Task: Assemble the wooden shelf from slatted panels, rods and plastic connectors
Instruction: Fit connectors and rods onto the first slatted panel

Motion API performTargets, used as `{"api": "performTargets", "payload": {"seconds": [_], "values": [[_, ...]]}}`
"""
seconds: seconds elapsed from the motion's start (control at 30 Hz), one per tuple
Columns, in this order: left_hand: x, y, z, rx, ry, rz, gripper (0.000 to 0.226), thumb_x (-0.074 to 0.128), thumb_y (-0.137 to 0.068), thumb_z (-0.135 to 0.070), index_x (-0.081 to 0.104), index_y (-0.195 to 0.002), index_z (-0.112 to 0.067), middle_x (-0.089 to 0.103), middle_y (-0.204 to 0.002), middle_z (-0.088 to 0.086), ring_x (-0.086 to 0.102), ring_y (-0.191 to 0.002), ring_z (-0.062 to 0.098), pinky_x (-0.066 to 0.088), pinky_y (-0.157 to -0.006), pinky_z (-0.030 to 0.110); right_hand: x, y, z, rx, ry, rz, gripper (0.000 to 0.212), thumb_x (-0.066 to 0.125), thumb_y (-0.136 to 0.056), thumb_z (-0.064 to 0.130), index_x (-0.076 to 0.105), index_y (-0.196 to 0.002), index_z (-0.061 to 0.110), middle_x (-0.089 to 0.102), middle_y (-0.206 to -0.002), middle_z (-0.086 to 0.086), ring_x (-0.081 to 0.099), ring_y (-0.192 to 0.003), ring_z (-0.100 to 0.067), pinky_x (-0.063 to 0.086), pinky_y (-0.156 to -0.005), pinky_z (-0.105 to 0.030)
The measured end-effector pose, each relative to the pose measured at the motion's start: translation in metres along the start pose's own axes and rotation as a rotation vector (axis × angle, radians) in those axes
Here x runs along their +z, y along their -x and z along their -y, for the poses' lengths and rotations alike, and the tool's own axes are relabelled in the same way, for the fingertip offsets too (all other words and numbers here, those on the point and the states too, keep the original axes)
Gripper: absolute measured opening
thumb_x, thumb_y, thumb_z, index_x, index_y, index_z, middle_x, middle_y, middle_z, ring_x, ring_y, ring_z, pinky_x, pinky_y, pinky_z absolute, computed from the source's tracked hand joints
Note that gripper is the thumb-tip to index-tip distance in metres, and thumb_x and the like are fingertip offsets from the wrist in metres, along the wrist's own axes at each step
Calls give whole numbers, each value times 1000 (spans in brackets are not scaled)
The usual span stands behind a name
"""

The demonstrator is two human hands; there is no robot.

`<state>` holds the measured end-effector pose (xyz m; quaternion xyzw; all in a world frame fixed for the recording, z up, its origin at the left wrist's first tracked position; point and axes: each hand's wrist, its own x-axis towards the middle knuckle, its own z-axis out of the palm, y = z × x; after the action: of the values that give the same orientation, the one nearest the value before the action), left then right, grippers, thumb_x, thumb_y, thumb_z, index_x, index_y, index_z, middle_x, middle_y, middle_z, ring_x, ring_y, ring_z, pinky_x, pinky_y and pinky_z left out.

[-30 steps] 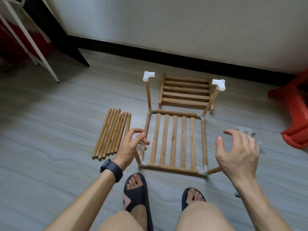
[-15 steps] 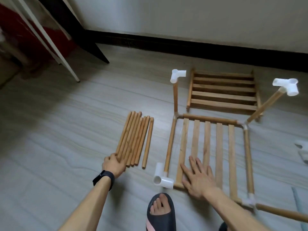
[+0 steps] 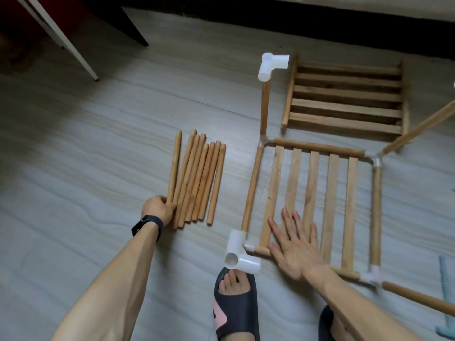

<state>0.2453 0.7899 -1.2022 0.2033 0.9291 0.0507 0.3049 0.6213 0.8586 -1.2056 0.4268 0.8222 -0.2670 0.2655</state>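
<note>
A slatted wooden panel [image 3: 331, 200] lies flat on the floor, framed by rods joined with white plastic connectors. My right hand [image 3: 293, 244] presses flat on its near-left slats, fingers straight. A white connector [image 3: 240, 254] tops the upright rod at the near-left corner, and another connector [image 3: 272, 66] tops the rod at the far-left corner. Several loose rods [image 3: 197, 178] lie side by side to the left. My left hand [image 3: 158, 210] curls round the near end of the leftmost rod [image 3: 174, 168]. A second slatted panel [image 3: 344, 98] lies beyond.
My feet in dark sandals [image 3: 235, 306] stand just below the panel. A rod [image 3: 418, 297] sticks out from the near-right corner connector. A pale blue tool [image 3: 445, 299] lies at the right edge. A white leg [image 3: 61, 40] and a dark board [image 3: 123, 23] stand far left.
The view has dipped closer to the floor. My left hand went from the near-left connector to the rod pile and gripped the leftmost rod. My right hand came down flat onto the panel.
</note>
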Motion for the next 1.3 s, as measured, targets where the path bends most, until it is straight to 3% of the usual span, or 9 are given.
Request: {"api": "performTargets", "payload": {"seconds": [0.17,0.27,0.43,0.57,0.67,0.77,0.87,1.03,1.3], "values": [[-29,22,3,71,126,1,42,68,-93,-38,68,-124,-9,72,-112,8,66,-106,29,52,-98,41,-13,2,2,-8,15,89,69,12,-98,67,-31,-147,45,-49,-151,5,-43,-140,-22,-16,-118,-58],[-63,50,-4,251,89,-67,32,66,-94,-38,71,-117,-16,72,-107,3,66,-99,24,51,-86,35,-46,19,10,27,-153,92,79,28,-98,68,-11,-158,35,-23,-165,-2,-21,-151,-24,-5,-122,-52],[-116,123,-42,640,-39,-273,25,66,-94,-41,72,-114,-28,56,-100,-8,58,-86,16,47,-71,34,-128,100,40,-99,-496,-641,65,46,-99,52,30,-154,21,24,-162,-3,24,-148,-20,23,-117,-36],[-137,197,-81,1077,-138,-388,29,72,-89,-34,71,-117,-27,57,-99,-6,54,-81,16,47,-59,32,-182,167,53,-265,-137,-1242,61,60,-89,45,52,-139,10,41,-150,-17,35,-142,-33,29,-117,-48],[-133,250,-109,1362,-181,-481,28,76,-85,-30,72,-112,-24,62,-97,1,55,-75,19,48,-51,34,-191,196,52,-173,153,-1193,61,53,-92,53,52,-142,17,50,-143,-11,39,-140,-32,16,-120,-58],[-116,281,-123,1498,-186,-469,27,74,-85,-32,73,-111,-23,63,-96,0,56,-74,17,50,-51,36,-186,217,44,-96,246,-940,49,28,-99,59,59,-122,28,59,-95,4,58,-89,-21,48,-89,-40],[-99,285,-121,1367,19,-342,36,65,-88,-45,67,-119,-27,59,-108,-9,57,-91,10,56,-70,32,-174,235,30,-57,180,-815,48,8,-103,59,49,-101,32,45,-71,9,46,-58,-11,31,-48,-26],[-62,278,-103,821,269,-32,55,52,-99,-48,40,-146,-23,46,-142,-2,46,-125,11,41,-100,28,-139,247,4,29,18,-714,47,12,-99,65,49,-105,36,55,-78,10,57,-67,-9,52,-62,-31],[-44,288,-103,646,520,107,25,38,-106,-39,54,-103,-20,65,-91,5,71,-76,16,51,-63,22,-99,232,10,-13,-101,-681,44,17,-99,64,52,-108,39,51,-72,10,53,-62,-6,54,-61,-32]]}}
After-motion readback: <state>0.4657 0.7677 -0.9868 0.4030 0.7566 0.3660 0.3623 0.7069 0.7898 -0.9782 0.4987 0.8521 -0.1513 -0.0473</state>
